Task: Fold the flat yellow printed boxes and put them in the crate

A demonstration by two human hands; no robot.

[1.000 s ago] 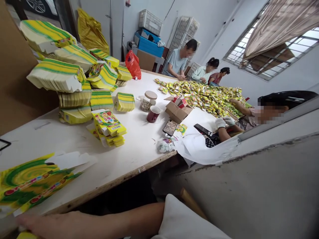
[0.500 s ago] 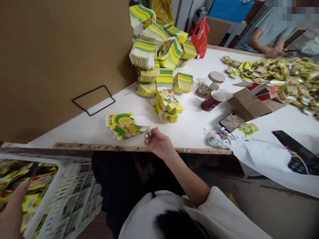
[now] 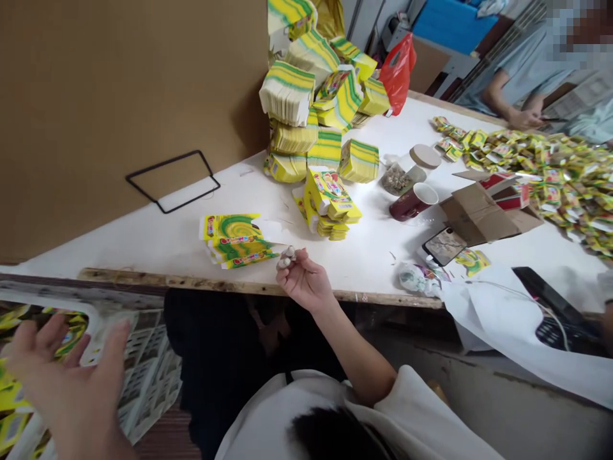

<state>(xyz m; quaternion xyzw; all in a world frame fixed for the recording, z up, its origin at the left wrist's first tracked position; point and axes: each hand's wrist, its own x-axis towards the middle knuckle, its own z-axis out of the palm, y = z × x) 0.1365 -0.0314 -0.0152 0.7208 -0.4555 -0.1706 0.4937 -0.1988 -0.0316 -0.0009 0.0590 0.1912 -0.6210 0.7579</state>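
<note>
My left hand (image 3: 67, 377) hovers at the lower left with its fingers spread and nothing in it, just above a white plastic crate (image 3: 143, 370) that holds yellow-green packets. My right hand (image 3: 302, 279) rests at the table's front edge, its fingers pinched on a small pale object (image 3: 287, 257) that I cannot make out. Just left of that hand lies a short stack of flat yellow-green cartons (image 3: 234, 239). Another small stack of printed cartons (image 3: 330, 201) sits a little further back on the white table (image 3: 158, 236).
A tall heap of bundled flat cartons (image 3: 311, 96) leans by a brown cardboard wall (image 3: 119, 83). A maroon mug (image 3: 414, 201), lidded jar (image 3: 412, 166), open cardboard box (image 3: 479, 214), phone (image 3: 443, 245) and loose packets (image 3: 550, 172) lie right. Another person's hands (image 3: 522, 118) work at the far side.
My left hand has risen from the crate's packets and spread open. The view has swung from the room down to the table edge; my right hand stays there, still pinching.
</note>
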